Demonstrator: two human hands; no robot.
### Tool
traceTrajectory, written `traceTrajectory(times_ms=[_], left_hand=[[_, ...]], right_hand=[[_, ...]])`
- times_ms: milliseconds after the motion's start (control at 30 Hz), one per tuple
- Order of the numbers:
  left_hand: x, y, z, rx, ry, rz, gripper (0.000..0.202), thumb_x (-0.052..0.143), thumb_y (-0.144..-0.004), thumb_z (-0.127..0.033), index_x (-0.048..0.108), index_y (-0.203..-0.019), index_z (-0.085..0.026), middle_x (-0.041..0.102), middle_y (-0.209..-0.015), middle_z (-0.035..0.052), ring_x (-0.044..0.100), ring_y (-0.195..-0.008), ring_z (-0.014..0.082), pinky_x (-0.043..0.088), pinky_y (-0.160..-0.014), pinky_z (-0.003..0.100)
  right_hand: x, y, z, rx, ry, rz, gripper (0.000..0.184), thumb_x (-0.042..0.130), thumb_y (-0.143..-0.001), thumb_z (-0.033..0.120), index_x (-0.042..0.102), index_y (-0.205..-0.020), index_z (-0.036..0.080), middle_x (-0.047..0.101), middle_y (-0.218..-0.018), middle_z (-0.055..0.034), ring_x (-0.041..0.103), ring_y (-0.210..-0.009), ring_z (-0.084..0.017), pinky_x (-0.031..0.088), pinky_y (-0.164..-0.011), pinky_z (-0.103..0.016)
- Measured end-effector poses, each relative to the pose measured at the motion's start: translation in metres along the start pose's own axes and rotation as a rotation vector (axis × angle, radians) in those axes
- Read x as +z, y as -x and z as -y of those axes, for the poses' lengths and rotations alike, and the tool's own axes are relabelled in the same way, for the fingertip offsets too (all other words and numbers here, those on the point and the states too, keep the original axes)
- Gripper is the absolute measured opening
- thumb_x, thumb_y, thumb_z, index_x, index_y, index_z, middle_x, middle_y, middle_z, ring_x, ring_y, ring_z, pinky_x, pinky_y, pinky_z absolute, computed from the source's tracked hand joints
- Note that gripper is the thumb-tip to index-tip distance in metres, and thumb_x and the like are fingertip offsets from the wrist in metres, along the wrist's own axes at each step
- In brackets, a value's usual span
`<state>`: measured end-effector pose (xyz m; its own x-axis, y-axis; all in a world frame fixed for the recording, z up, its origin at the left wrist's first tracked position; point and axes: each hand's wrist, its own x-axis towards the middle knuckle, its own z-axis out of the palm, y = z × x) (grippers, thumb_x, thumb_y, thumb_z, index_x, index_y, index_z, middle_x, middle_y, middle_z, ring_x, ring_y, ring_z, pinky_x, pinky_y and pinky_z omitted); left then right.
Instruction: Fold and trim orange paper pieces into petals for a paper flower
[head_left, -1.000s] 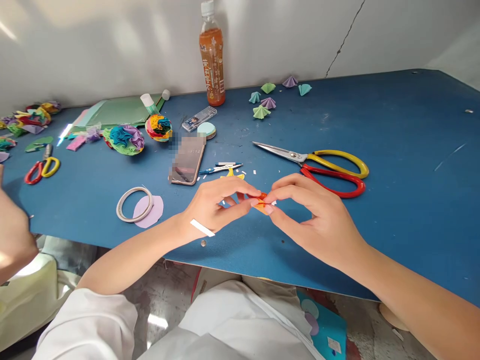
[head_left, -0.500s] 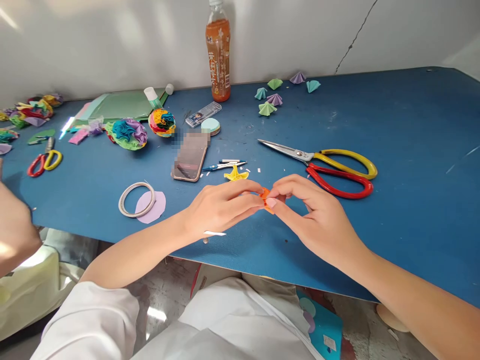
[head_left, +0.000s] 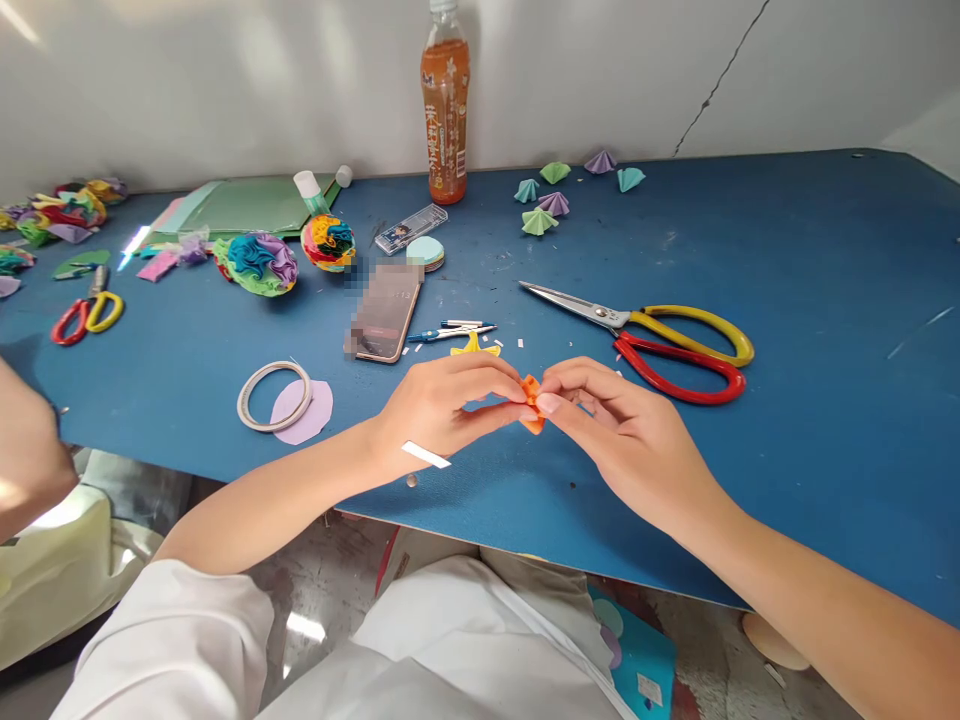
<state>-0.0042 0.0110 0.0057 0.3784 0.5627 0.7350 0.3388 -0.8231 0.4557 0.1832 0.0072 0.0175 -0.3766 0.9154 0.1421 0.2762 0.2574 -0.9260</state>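
A small orange folded paper piece (head_left: 532, 421) is pinched between my two hands, above the near part of the blue table (head_left: 817, 440). My left hand (head_left: 450, 405) grips its left side with thumb and fingers. From the other side, my right hand (head_left: 619, 420) holds it between thumb and fingertips. A narrow white strip (head_left: 426, 455) sticks to my left wrist. Just beyond my left hand lies a yellow folded paper piece (head_left: 475, 346), partly covered by the fingers. Large scissors (head_left: 611, 315) with red and yellow handles rest past my right hand, blades apart from the orange paper.
A tape roll (head_left: 244, 412) overlaps a purple paper disc (head_left: 319, 415). Behind are a phone (head_left: 386, 310), pens (head_left: 450, 333), a drink bottle (head_left: 445, 120), paper flowers (head_left: 256, 265) and folded paper pieces (head_left: 538, 221). Another person's arm (head_left: 30, 450) is at left, near smaller scissors (head_left: 82, 315).
My left thumb has come into view below the fingers, opening a gap between them. More of the orange paper shows, turned slightly. The view has shifted a little.
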Motion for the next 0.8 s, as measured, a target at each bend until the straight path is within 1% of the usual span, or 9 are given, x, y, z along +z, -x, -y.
traceTrajectory(times_ms=[133, 200, 300, 333, 433, 500, 567, 667, 800], left_hand=[[-0.001, 0.0, 0.001, -0.017, 0.051, -0.02, 0.005, 0.07, -0.079, -0.016, 0.065, -0.079, -0.013, 0.073, -0.078, 0.0072, 0.068, -0.072, 0.0107, 0.056, -0.064, 0.018], [-0.002, 0.001, 0.002, -0.011, 0.035, -0.033, 0.005, 0.069, -0.079, -0.017, 0.066, -0.079, -0.013, 0.073, -0.079, 0.0075, 0.069, -0.073, 0.0117, 0.057, -0.068, 0.021], [-0.001, 0.003, 0.005, -0.007, 0.011, -0.065, 0.004, 0.067, -0.079, -0.018, 0.066, -0.079, -0.014, 0.073, -0.081, 0.0076, 0.069, -0.074, 0.012, 0.058, -0.069, 0.022], [-0.001, 0.003, 0.005, 0.002, 0.005, -0.074, 0.004, 0.067, -0.079, -0.018, 0.066, -0.079, -0.014, 0.073, -0.081, 0.0078, 0.069, -0.073, 0.012, 0.058, -0.068, 0.022], [-0.001, 0.002, 0.006, 0.029, 0.001, -0.08, 0.002, 0.066, -0.078, -0.014, 0.066, -0.077, -0.012, 0.073, -0.079, 0.009, 0.068, -0.07, 0.0118, 0.057, -0.066, 0.021], [-0.001, 0.002, 0.006, 0.045, 0.003, -0.082, 0.002, 0.065, -0.078, -0.012, 0.066, -0.077, -0.012, 0.073, -0.079, 0.0092, 0.068, -0.068, 0.011, 0.057, -0.064, 0.019], [-0.001, 0.001, 0.006, 0.059, 0.006, -0.084, 0.003, 0.064, -0.079, -0.012, 0.067, -0.077, -0.012, 0.073, -0.079, 0.0086, 0.067, -0.067, 0.0099, 0.056, -0.063, 0.018], [0.0, 0.002, 0.006, 0.057, 0.029, -0.068, 0.005, 0.063, -0.08, -0.014, 0.067, -0.078, -0.013, 0.073, -0.08, 0.0075, 0.066, -0.066, 0.0092, 0.056, -0.063, 0.019], [-0.001, 0.0, 0.007, -0.033, 0.113, -0.045, 0.008, 0.064, -0.079, -0.015, 0.069, -0.073, -0.013, 0.073, -0.076, 0.0066, 0.064, -0.063, 0.0087, 0.056, -0.059, 0.019]], right_hand=[[-0.001, 0.0, 0.005, -0.026, 0.054, 0.011, 0.022, 0.058, -0.085, 0.044, 0.063, -0.079, 0.023, 0.06, -0.083, -0.0024, 0.059, -0.076, -0.015, 0.047, -0.063, -0.028], [-0.009, -0.003, 0.007, -0.061, 0.18, 0.033, 0.022, 0.055, -0.087, 0.043, 0.064, -0.085, 0.023, 0.063, -0.087, -0.0036, 0.06, -0.079, -0.016, 0.048, -0.063, -0.029], [-0.042, -0.013, 0.0, -0.145, 0.587, 0.006, 0.022, 0.053, -0.087, 0.04, 0.066, -0.095, 0.024, 0.067, -0.095, -0.0068, 0.06, -0.08, -0.019, 0.043, -0.059, -0.03], [-0.056, -0.018, -0.005, -0.161, 0.752, -0.034, 0.022, 0.055, -0.085, 0.04, 0.067, -0.092, 0.023, 0.067, -0.095, -0.0081, 0.059, -0.077, -0.02, 0.039, -0.055, -0.03], [-0.1, -0.03, -0.029, 0.014, 1.104, -0.08, 0.033, 0.061, -0.077, 0.05, 0.069, -0.078, 0.018, 0.066, -0.081, -0.0105, 0.05, -0.059, -0.016, 0.026, -0.044, -0.028], [-0.12, -0.036, -0.047, 0.081, 1.128, -0.105, 0.04, 0.061, -0.076, 0.055, 0.069, -0.075, 0.016, 0.062, -0.073, -0.0086, 0.04, -0.05, -0.01, 0.022, -0.042, -0.028], [-0.129, -0.038, -0.059, 0.084, 1.112, -0.1, 0.042, 0.062, -0.076, 0.056, 0.069, -0.076, 0.015, 0.062, -0.075, -0.01, 0.04, -0.048, -0.009, 0.025, -0.042, -0.029], [-0.129, -0.04, -0.066, 0.056, 1.055, -0.063, 0.04, 0.059, -0.079, 0.056, 0.068, -0.082, 0.018, 0.064, -0.087, -0.0129, 0.048, -0.052, -0.012, 0.033, -0.045, -0.03], [-0.12, -0.044, -0.06, 0.059, 1.019, -0.075, 0.034, 0.058, -0.081, 0.054, 0.06, -0.076, 0.02, 0.064, -0.082, -0.0131, 0.056, -0.062, -0.018, 0.038, -0.05, -0.03]])
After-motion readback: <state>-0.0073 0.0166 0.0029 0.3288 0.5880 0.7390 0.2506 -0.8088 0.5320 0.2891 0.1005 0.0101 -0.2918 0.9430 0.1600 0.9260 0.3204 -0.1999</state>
